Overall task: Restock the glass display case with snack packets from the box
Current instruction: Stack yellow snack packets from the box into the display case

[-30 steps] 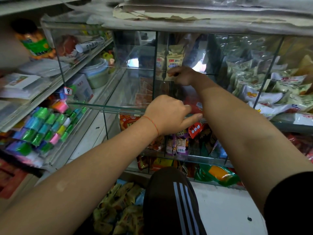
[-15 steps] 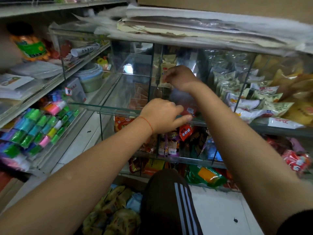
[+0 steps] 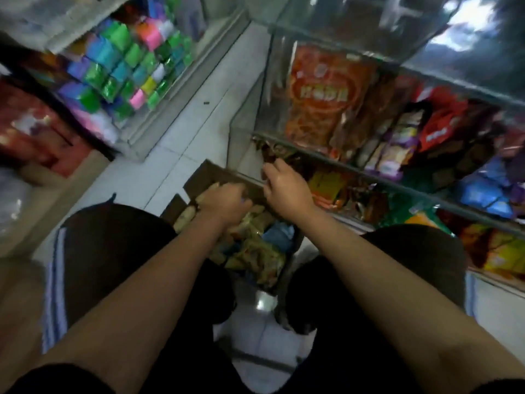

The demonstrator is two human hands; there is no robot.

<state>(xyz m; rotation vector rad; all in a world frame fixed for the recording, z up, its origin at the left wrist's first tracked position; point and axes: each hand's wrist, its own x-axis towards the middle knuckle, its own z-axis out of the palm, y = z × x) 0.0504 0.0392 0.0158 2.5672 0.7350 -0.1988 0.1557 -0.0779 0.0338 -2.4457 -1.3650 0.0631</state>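
Observation:
An open cardboard box (image 3: 199, 177) stands on the floor between my knees, holding several yellowish snack packets (image 3: 255, 251) and something blue. My left hand (image 3: 224, 200) is down inside the box, its fingers curled into the packets at the far end; the frame is blurred there. My right hand (image 3: 287, 189) hovers over the box's far rim, fingers loosely bent and holding nothing. It is close to the lower shelf of the glass display case (image 3: 278, 81), which rises to the right.
The case's shelves hold a large orange packet (image 3: 321, 95), purple and red packets (image 3: 403, 143) and blue bags (image 3: 483, 194). A shelf of bright coloured packs (image 3: 127, 66) stands at left. White floor tiles (image 3: 199, 109) run between them. My legs in dark shorts (image 3: 113, 251) flank the box.
Both hands have left the case's upper shelf and come down to the box. My view has swung from the upper shelf down to the floor.

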